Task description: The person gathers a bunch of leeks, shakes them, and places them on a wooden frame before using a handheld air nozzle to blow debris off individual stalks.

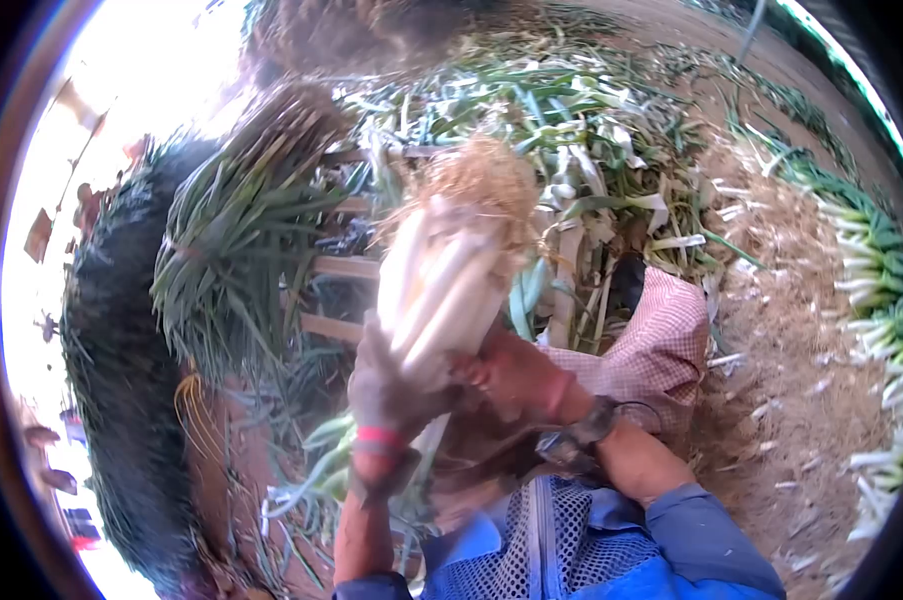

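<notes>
A thick bunch of long green onions [441,290] is held roots up in front of me, its white stems together and the tan root tuft [476,185] at the top. My left hand [396,385], in a greyish glove with a red cuff band, wraps the lower left of the stems. On the lower right side, my right hand [521,375] closes round the same bunch; a dark wristwatch [596,420] sits behind its red band. The bunch's leafy end is mostly hidden behind my hands and forearms. Both hands are slightly blurred.
A bundle of green onions [241,230] lies on a wooden slatted rack [346,267] at left, beside a tall dark green stack [131,370]. Loose leaf trimmings [591,130] pile ahead. A row of white-stemmed onions [861,270] lines the soil at right. My checked trouser leg [661,330] is bent.
</notes>
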{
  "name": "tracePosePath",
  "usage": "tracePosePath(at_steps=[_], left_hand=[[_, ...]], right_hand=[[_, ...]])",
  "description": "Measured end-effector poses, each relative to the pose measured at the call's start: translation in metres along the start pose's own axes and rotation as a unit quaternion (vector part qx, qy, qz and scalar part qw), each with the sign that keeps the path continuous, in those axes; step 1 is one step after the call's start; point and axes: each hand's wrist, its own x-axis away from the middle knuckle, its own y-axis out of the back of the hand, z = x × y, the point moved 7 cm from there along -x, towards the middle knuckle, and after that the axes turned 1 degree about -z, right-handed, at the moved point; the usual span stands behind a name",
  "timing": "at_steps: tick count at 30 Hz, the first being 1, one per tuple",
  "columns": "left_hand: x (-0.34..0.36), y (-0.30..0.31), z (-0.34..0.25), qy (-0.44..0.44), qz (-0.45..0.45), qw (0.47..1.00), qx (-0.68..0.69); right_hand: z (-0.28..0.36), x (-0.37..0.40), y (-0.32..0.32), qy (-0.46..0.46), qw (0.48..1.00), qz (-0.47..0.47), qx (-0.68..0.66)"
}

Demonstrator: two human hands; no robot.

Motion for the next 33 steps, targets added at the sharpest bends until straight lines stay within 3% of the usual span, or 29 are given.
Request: tracePosePath(at_steps=[3,5,7,9,11,12,13,14,15,16,17,18,20,21,22,23,25,27,28,31,32,33], left_hand=[[-0.002,-0.056,-0.011,0.009,-0.038,0.999,0.017],[0.001,-0.056,-0.014,0.017,-0.005,1.000,0.005],[0.004,-0.050,-0.023,-0.014,-0.086,0.996,0.010],[0.004,-0.057,-0.024,0.009,-0.077,0.997,0.003],[0.000,-0.098,0.000,-0.029,-0.094,0.995,0.023],[-0.003,-0.060,-0.030,0.037,0.036,0.993,0.107],[-0.007,-0.072,-0.032,-0.026,-0.029,0.999,-0.026],[-0.001,-0.076,-0.025,0.024,-0.027,0.999,-0.019],[0.009,-0.077,-0.020,0.074,-0.025,0.997,-0.012],[0.019,-0.064,-0.029,0.061,-0.076,0.995,-0.025],[0.024,-0.055,-0.039,0.047,-0.133,0.989,-0.037],[0.041,-0.068,-0.048,0.041,-0.120,0.985,-0.119],[0.068,-0.058,-0.086,-0.007,-0.158,0.987,-0.004],[0.080,-0.055,-0.103,-0.021,-0.123,0.985,0.122],[0.091,-0.070,-0.115,-0.046,-0.049,0.965,0.254],[0.101,-0.102,-0.127,-0.043,0.108,0.932,0.344],[0.112,-0.175,-0.124,0.018,0.305,0.786,0.538],[0.106,-0.201,-0.102,0.160,0.319,0.644,0.677],[0.096,-0.217,-0.091,0.144,0.202,0.621,0.743],[0.101,-0.213,-0.092,0.170,0.178,0.476,0.844],[0.103,-0.222,-0.092,0.170,0.179,0.475,0.845],[0.106,-0.234,-0.091,0.200,0.173,0.377,0.888]], right_hand=[[-0.026,0.023,0.046,-0.054,0.995,0.047,0.073],[0.007,0.037,0.063,-0.150,0.908,0.184,0.346],[0.076,0.047,0.071,-0.005,0.918,0.122,0.376],[0.147,0.038,0.070,0.106,0.952,0.050,0.281],[0.178,0.019,0.049,0.272,0.877,0.009,0.396],[0.172,0.001,0.037,0.330,0.846,-0.013,0.419],[0.158,-0.017,0.026,0.380,0.817,-0.026,0.433],[0.117,-0.039,0.016,0.335,0.790,-0.015,0.513],[0.086,-0.065,0.012,0.185,0.720,0.114,0.659],[0.073,-0.070,0.018,0.235,0.751,0.067,0.614],[0.070,-0.078,0.020,0.161,0.756,0.105,0.626],[0.067,-0.082,0.021,0.143,0.755,0.107,0.631],[0.061,-0.091,0.022,0.076,0.759,0.141,0.631],[0.057,-0.095,0.023,0.031,0.759,0.174,0.627],[0.053,-0.098,0.025,0.014,0.761,0.176,0.624],[0.048,-0.096,0.025,0.014,0.759,0.184,0.625],[0.039,-0.093,0.031,-0.011,0.757,0.174,0.629],[0.037,-0.088,0.033,-0.012,0.759,0.175,0.627],[0.035,-0.084,0.035,-0.016,0.761,0.175,0.625],[0.037,-0.077,0.036,-0.018,0.758,0.181,0.627],[0.039,-0.074,0.037,-0.031,0.757,0.194,0.623],[0.039,-0.071,0.036,-0.044,0.756,0.208,0.619]])
